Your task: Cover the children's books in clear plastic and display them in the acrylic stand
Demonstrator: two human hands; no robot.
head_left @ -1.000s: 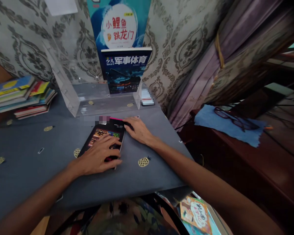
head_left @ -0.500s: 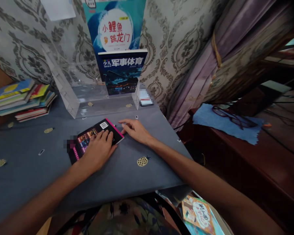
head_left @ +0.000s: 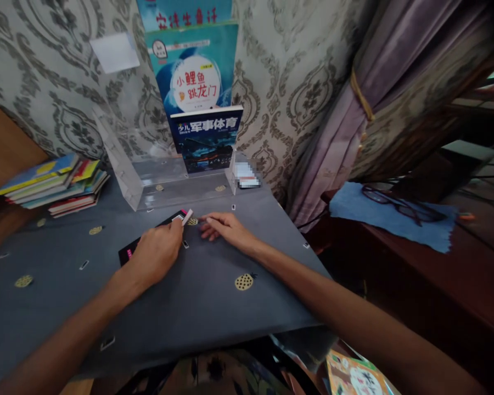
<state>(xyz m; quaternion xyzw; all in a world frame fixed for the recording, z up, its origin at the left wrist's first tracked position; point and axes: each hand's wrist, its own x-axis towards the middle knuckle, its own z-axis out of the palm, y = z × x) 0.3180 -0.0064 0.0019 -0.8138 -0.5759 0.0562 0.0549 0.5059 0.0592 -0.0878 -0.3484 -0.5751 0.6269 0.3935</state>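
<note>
My left hand (head_left: pixel 158 248) is closed on the near right edge of a black book (head_left: pixel 128 253) with pink trim. The book is tilted, its near side raised off the grey tablecloth, and the hand covers much of its cover. To the right of it, my right hand (head_left: pixel 226 229) hovers over the cloth with fingers loosely bent apart, holding nothing. Just behind both hands stands a clear acrylic book rack (head_left: pixel 177 193). A dark blue book (head_left: pixel 208 144) leans upright in its front row, before a teal book (head_left: pixel 195 66).
A stack of books (head_left: pixel 61 178) lies at the table's left back. A phone-like object (head_left: pixel 247 175), partly blurred, is beside the rack. To the right, glasses (head_left: pixel 401 206) rest on a blue cloth (head_left: pixel 354 211) on dark red furniture. A purple curtain (head_left: pixel 325 164) hangs behind.
My left hand went from lying flat on the book to gripping its edge and tipping it up. My right hand has come away from the book's corner. The view has shifted upward.
</note>
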